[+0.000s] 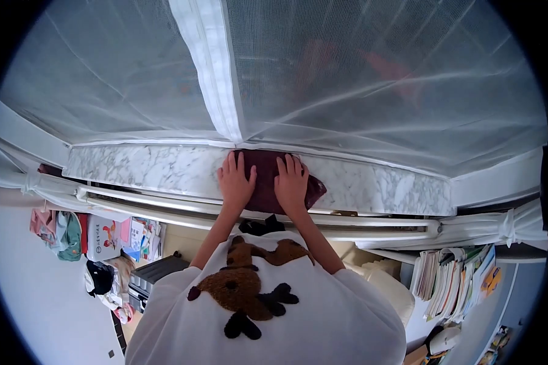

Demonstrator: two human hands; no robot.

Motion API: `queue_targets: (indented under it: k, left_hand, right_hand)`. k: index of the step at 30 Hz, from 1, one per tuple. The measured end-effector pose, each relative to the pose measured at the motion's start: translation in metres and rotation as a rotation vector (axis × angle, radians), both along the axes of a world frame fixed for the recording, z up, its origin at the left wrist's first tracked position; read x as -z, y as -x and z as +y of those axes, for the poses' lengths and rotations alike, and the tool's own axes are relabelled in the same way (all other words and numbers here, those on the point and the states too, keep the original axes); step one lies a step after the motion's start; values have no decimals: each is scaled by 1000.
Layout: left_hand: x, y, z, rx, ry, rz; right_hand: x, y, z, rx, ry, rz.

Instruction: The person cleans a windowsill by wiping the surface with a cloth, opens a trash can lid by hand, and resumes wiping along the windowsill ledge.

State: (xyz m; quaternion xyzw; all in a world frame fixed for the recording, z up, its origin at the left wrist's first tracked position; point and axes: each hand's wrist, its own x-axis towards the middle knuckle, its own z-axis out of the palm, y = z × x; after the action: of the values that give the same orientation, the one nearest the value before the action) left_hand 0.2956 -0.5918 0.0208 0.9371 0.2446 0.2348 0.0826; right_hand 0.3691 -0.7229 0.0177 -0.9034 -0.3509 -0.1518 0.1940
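A dark maroon cloth (pixel 263 182) lies on the marble windowsill (pixel 164 167), folded or bunched, its right corner pointing outward. My left hand (pixel 235 181) rests flat on the cloth's left edge, fingers stretched toward the window. On the right part of the cloth lies my right hand (pixel 291 182), palm down with the fingers a little apart. Neither hand grips the cloth; both press or rest on top of it. The underside of the cloth is hidden.
A mesh screen (pixel 371 79) with a white zipper strip (pixel 210 67) rises behind the sill. White rails (pixel 164 204) run along the sill's front. Stacked papers (pixel 453 283) stand at lower right; clothes (pixel 64 234) and a dark suitcase (pixel 155 274) are at lower left.
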Motion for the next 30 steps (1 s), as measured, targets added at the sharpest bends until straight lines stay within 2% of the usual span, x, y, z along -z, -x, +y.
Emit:
queue_targets:
  k: [2, 6, 8, 17, 30]
  left_hand:
    - [-7, -1, 3, -57, 88, 88]
    - [-3, 2, 6, -51, 39, 101]
    - [3, 3, 5, -67, -73, -37]
    - [4, -3, 7, -90, 13, -7]
    - [7, -3, 12, -57, 4, -42]
  right_hand:
    - [1, 1, 0, -5, -1, 5]
    - [-1, 2, -1, -3, -10, 3]
    - [-1, 2, -1, -8, -13, 5]
    - [-2, 2, -1, -13, -6, 9]
    - [-2, 2, -2, -17, -19, 21]
